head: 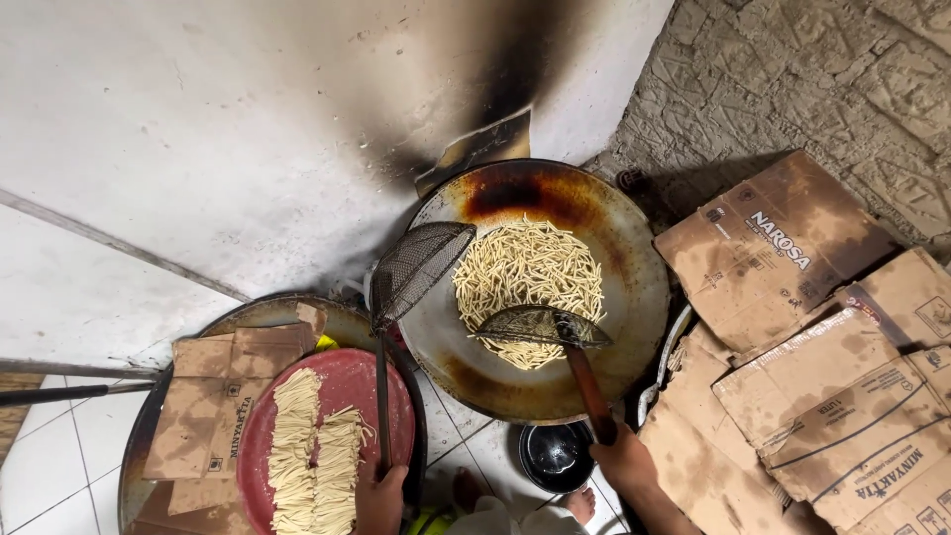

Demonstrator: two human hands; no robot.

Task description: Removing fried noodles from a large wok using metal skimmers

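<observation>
Right hand point(622, 458): closed round the brown handle of a skimmer point(543, 325), low right of centre.
Skimmer: its mesh head lies tilted in the wok point(634, 287), resting on the near edge of the sticks point(528, 280).
Left hand point(381, 500): wrapped round the thin dark handle of a strainer point(418, 266), at the bottom edge.
Strainer: its mesh basket is raised over the wok's left rim, empty, tilted toward the wall point(198, 129).
Sticks: pale thin strips heaped in the middle of the wok.
Wok: wide, dark and scorched, set in the corner against the soot-marked wall.
Red tray point(371, 381): left of the wok, under the strainer handle, holding two rows of uncooked strips point(312, 456).
Cardboard point(213, 396): oily pieces lie beside the red tray on a round dark pan point(139, 446).
Boxes point(792, 327): flattened, stained, piled right of the wok.
Black pot point(553, 456): small, on the tiled floor just beside the right hand.
</observation>
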